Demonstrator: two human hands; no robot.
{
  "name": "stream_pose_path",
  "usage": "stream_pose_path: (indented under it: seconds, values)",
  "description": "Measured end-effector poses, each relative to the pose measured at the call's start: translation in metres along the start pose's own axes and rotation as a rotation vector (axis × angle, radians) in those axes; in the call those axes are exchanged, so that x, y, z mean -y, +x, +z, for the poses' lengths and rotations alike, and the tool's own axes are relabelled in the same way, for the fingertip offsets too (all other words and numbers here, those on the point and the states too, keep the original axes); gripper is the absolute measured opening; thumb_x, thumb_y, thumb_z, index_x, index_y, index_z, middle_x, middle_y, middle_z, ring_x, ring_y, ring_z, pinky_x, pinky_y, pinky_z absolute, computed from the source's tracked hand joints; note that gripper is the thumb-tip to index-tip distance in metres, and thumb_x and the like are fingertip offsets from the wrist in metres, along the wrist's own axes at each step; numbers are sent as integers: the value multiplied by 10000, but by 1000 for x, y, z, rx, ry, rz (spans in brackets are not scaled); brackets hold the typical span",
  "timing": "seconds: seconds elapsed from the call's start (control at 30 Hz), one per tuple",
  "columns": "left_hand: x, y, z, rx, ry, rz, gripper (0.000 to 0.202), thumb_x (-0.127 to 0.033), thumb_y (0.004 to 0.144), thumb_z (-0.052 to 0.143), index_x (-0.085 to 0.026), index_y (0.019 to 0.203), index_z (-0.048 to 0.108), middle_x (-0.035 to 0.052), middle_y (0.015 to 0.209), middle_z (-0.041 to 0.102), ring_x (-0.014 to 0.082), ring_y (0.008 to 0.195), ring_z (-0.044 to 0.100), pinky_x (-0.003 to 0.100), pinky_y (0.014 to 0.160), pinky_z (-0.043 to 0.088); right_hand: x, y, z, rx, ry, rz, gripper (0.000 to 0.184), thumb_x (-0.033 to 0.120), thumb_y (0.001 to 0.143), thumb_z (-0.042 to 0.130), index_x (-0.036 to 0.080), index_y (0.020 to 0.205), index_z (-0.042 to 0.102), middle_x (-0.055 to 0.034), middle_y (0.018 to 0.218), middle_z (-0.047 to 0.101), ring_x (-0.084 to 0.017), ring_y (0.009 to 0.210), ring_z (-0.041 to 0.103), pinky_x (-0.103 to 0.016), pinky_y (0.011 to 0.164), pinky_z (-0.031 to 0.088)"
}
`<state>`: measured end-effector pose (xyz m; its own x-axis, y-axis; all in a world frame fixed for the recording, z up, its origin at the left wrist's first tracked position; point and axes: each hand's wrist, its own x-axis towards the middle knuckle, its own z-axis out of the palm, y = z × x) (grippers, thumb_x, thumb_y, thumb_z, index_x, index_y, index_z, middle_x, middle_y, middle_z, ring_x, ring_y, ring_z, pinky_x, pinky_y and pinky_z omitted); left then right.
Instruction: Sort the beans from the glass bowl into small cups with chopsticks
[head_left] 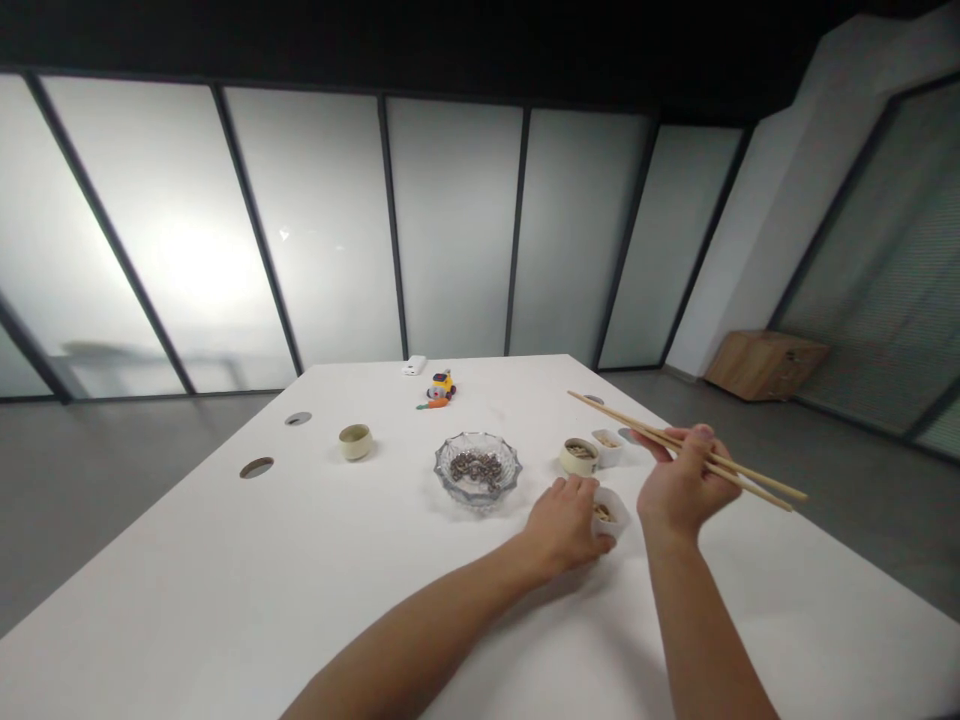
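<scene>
My right hand (679, 482) is raised above the table with its fingers closed on a pair of wooden chopsticks (622, 418), whose tips point up and to the left. My left hand (568, 522) rests on the white table (300, 580), its fingers curled round a small white cup (613, 515) with light-coloured pieces inside. Just beyond stand a round beige cup (579, 455) and a small white square cup (607, 446), both with contents. A cut-glass bowl (478, 468) holding dark small pieces sits left of my left hand.
An empty beige cup (355, 441) stands further left. A small colourful toy (439, 389) and a white box (413, 366) lie near the far edge. Two round cable holes (257, 467) pierce the tabletop at left. Frosted glass panels line the back; a wooden cabinet (765, 364) sits on the floor at right.
</scene>
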<state>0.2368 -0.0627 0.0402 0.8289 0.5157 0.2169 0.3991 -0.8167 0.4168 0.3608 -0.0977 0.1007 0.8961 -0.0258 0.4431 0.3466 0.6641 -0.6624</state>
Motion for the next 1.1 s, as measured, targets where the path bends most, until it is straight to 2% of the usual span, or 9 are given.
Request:
stream_pose_path:
  seconds: [0.1,0.23,0.4,0.53,0.6,0.7,0.8,0.9,1.1]
  values:
    - [-7,12,13,-41,-7,-39,550,-384,905,769,-213,1387,570,126,1424,666,326,1310,621,426,1116,533,-6,6,-5,-9,0,-15,456,601,939,729,210,738,607,23,742,598,-162,616,708,-370,665,725]
    - [-15,17,22,-49,-7,-43,557,-405,901,768,-211,1384,568,133,1413,667,339,1301,624,455,1107,542,-8,10,-9,-26,20,-58,436,596,960,705,222,768,588,24,777,583,-158,657,702,-364,683,734]
    - [-25,27,36,-61,6,-49,518,-389,913,770,-194,1354,579,143,1380,678,325,1267,644,427,1057,573,-3,5,-5,-48,22,44,461,633,921,747,231,781,571,32,769,593,-156,670,710,-354,675,734]
    - [-27,48,51,-126,79,-55,413,-310,1062,598,-142,1437,553,162,1359,695,303,1259,672,384,1026,585,-3,-3,2,-32,9,84,526,692,882,774,223,756,573,42,714,594,-150,596,708,-341,619,718]
    - [-27,59,55,-134,111,-82,413,-306,1117,514,-157,1502,523,162,1366,696,285,1242,696,340,941,607,-5,-7,3,-11,-13,90,536,699,887,764,216,741,583,37,705,605,-152,585,719,-322,600,705]
    - [-25,71,56,-130,141,-117,394,-328,1145,474,-217,1519,529,141,1363,701,255,1146,745,295,809,611,-9,-11,3,22,-39,105,529,694,895,755,210,744,601,33,704,627,-161,587,742,-304,595,690]
    - [-20,80,55,-118,167,-124,398,-335,1145,463,-260,1529,535,127,1376,693,245,1037,776,312,759,616,-13,-12,2,39,-40,108,523,686,898,753,204,751,611,33,692,637,-163,579,748,-292,597,679]
    - [-16,85,53,-98,219,-150,461,-333,1130,482,-282,1588,494,151,1443,652,235,960,789,332,753,620,-16,-13,1,58,-49,95,515,682,916,732,202,773,616,28,704,655,-157,574,750,-285,607,677]
    - [-12,88,50,-87,238,-157,632,-317,1096,519,-266,1712,392,216,1668,504,277,969,793,424,830,661,-18,-11,1,40,-65,96,513,684,924,720,202,778,621,26,704,660,-157,584,742,-305,631,689]
